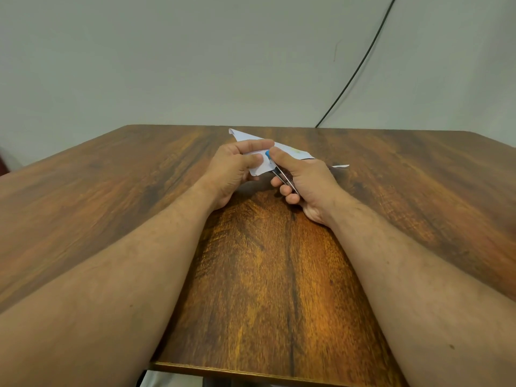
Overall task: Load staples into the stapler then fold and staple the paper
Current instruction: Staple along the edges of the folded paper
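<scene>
Standing over the brown wood-grain table point(268, 275), noting both hands raised just above its far half. The left hand point(234, 169) pinches a folded white sheet of paper point(251, 138), thumb on the near face, fingers curled round the back. The right hand point(304, 180) is wrapped round a small stapler with a blue tip and slim metal body point(282, 174), thumb along the top, fingers curled beneath.

Key relation: the stapler's long axis runs from about five o'clock at the palm to eleven o'clock at the blue tip, and that tip sits on the paper's near right corner, just beside the left thumb. The paper's own length stretches from eleven o'clock toward three, passing behind the right hand. Cannot tell whether the paper edge is fully inside the stapler's mouth; motion blur there.

Judgement: folding looks done, stapling is the step in hand. The right hand does the squeeze; the left only steadies.

A black cable point(360, 62) hangs down the pale wall at one o'clock.
</scene>
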